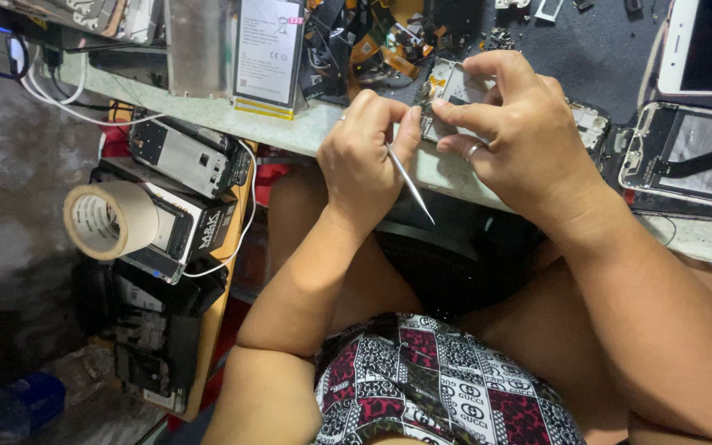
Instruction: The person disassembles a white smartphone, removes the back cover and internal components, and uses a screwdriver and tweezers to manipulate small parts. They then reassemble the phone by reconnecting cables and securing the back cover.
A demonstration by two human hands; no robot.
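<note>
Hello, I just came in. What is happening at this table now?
A seated person works on an opened phone circuit board at the edge of a cluttered workbench. The right hand steadies the board, while the left hand pinches metal tweezers beside it. Flex cables and more opened phones lie on the bench. A roll of tape rests on stacked phone parts to the left.

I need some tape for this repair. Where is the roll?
In the head view the tape roll lies at far left, below the bench edge, on a stack of opened phones, well left of the left hand.
</note>
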